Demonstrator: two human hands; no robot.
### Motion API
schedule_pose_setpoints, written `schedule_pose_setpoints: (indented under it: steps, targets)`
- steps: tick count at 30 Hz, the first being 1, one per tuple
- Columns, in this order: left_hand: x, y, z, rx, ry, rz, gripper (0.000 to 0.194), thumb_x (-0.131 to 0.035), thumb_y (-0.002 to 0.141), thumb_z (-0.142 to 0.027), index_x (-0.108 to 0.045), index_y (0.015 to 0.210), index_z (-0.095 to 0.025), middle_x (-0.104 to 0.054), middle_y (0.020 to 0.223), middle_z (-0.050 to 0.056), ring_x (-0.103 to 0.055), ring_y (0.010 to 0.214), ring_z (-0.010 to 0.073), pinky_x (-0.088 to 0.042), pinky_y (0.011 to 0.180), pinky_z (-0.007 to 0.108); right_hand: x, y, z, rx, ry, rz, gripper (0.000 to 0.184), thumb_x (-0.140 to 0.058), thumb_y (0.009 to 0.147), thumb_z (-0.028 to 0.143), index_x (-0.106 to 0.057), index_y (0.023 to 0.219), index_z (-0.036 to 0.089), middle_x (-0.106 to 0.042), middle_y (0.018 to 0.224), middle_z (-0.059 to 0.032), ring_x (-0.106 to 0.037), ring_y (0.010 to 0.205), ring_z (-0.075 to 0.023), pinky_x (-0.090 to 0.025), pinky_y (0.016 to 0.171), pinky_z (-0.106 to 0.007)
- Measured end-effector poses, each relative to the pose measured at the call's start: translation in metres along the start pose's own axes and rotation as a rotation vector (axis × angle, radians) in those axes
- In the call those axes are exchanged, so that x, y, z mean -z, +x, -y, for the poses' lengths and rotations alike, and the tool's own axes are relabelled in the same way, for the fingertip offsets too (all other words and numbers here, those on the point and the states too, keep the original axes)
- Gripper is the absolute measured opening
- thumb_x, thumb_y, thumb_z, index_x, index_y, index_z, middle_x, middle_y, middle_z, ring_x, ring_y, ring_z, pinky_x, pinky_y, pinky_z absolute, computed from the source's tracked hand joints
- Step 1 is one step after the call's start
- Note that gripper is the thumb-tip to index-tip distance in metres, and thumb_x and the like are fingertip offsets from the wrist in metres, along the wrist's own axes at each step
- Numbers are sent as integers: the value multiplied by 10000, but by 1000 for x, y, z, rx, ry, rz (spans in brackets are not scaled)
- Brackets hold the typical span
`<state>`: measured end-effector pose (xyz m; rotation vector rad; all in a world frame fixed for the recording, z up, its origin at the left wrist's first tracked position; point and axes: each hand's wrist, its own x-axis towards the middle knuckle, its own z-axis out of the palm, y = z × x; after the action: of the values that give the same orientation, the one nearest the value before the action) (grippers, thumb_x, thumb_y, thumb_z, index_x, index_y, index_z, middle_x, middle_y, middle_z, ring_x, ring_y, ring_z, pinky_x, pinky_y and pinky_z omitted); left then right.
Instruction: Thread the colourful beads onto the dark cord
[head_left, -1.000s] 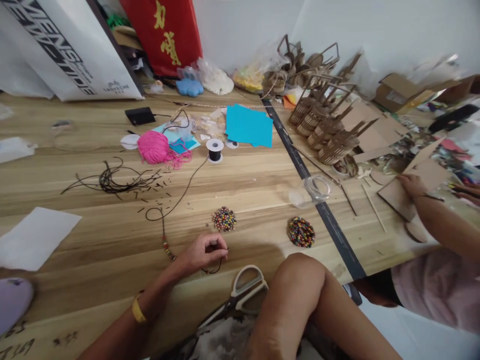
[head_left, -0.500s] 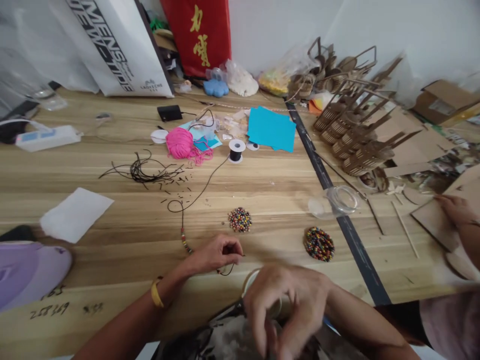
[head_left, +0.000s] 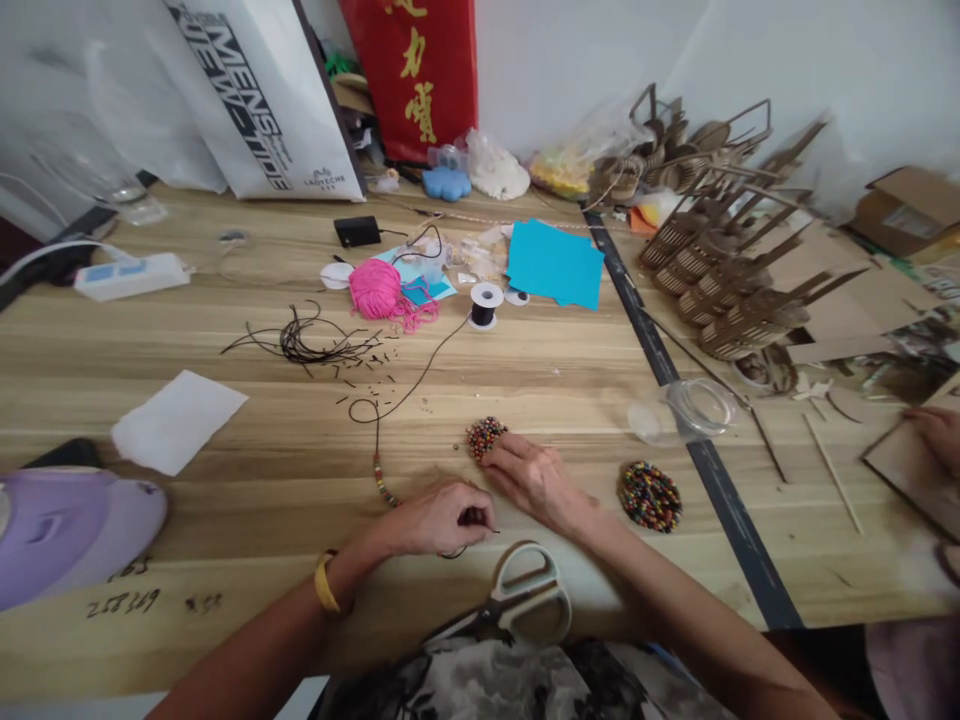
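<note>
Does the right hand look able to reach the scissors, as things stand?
Probably yes: nothing covers the handles of the scissors, and no object lies between them and the right hand, though it touches the bead pile.

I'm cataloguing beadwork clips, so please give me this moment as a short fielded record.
left hand: pinching the black cord near one end
right hand: fingertips at the small bead pile
strung beads: on the cord, left of the left hand
spool: beyond both hands, cord running from it
scissors: table's near edge
</note>
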<state>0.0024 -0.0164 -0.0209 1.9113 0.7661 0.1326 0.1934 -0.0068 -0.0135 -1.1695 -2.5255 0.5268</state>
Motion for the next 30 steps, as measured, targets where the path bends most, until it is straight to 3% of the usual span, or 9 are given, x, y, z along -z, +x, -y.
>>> schedule_pose_setpoints:
  steps: [8, 16, 19, 22, 25, 30]
  targets:
    - [2, -1, -4, 3, -10, -10, 169, -536, 722, -109, -695, 755, -154, -678, 663, 7, -566, 578, 109, -388, 568, 180, -7, 8, 4, 30, -202, 84, 107, -493, 925, 143, -593, 895, 164, -588, 876, -61, -544, 797, -155, -353, 587, -223]
    - [4, -1, -4, 44, -109, -9, 126, -573, 720, -130, -696, 739, -147, -668, 649, 2, -535, 564, 95, -376, 549, 177, -2, 6, 7, 43, -189, 111, 104, -497, 911, 120, -596, 916, 152, -590, 906, -82, -545, 831, -170, -400, 619, -231]
    - [7, 0, 1, 74, -239, -19, 76, -604, 710, -151, -674, 719, -124, -642, 628, 4, -508, 551, 88, -367, 528, 175, 5, 3, 4, 44, -53, 57, 130, -469, 929, 148, -597, 925, 163, -599, 883, -68, -560, 826, -161, -422, 659, -235]
    - [9, 2, 8, 103, -377, -132, 92, -618, 729, -199, -639, 714, -110, -621, 621, 11, -505, 561, 90, -379, 535, 181, 6, -6, -3, 17, 207, -80, 122, -472, 927, 167, -594, 939, 168, -622, 881, -63, -579, 808, -150, -445, 701, -245]
    - [9, 4, 12, 126, -453, -248, 134, -628, 745, -247, -616, 736, -114, -619, 630, 13, -512, 577, 93, -391, 552, 190, -4, -17, -7, -107, 479, -199, 91, -523, 896, 207, -605, 899, 167, -630, 823, -48, -578, 726, -136, -449, 643, -232]
    - [5, 7, 15, 131, -497, -267, 158, -632, 752, -272, -590, 743, -120, -645, 665, 31, -546, 600, 104, -407, 581, 206, -23, -26, -3, -308, 854, -183, 162, -573, 853, 314, -587, 836, 154, -577, 715, -14, -525, 633, -117, -413, 567, -214]
